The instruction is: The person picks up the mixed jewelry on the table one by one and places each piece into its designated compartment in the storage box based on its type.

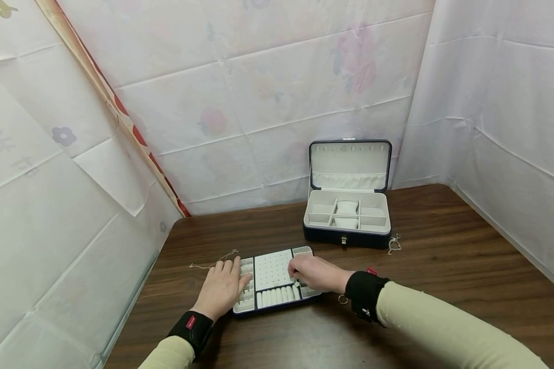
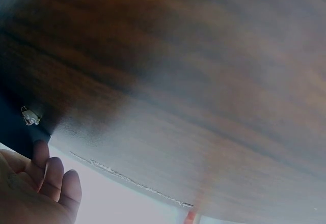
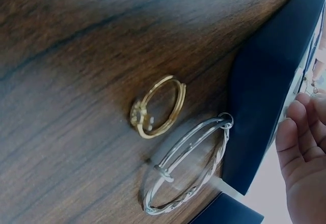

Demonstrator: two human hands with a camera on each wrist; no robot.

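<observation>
The left hand (image 1: 221, 288) lies flat with straight fingers, its fingertips resting on the left edge of the jewellery tray (image 1: 272, 270) near the front of the table (image 1: 443, 266). The right hand (image 1: 316, 273) rests over the right part of the same tray with its fingers curled down; whether they pinch anything cannot be told.

The tray is dark-edged with pale lining: ring rolls along its near side and a dotted earring panel in the middle.

Both wrists wear black bands; the left band (image 1: 191, 323) carries a small red label whose writing is too small to read.

A thin chain (image 1: 212, 262) lies on the wood just left of the tray, beyond the left hand. Farther back and to the right stands an open jewellery box (image 1: 346, 225), lid upright, with another small chain (image 1: 394, 245) beside its right corner.

The right wrist view shows what the head view barely does: a gold ring (image 3: 158, 107) and a silver bangle (image 3: 186, 168) lying on the wood, the bangle's far end touching the tray's dark side. The left wrist view is mostly blurred tabletop.
</observation>
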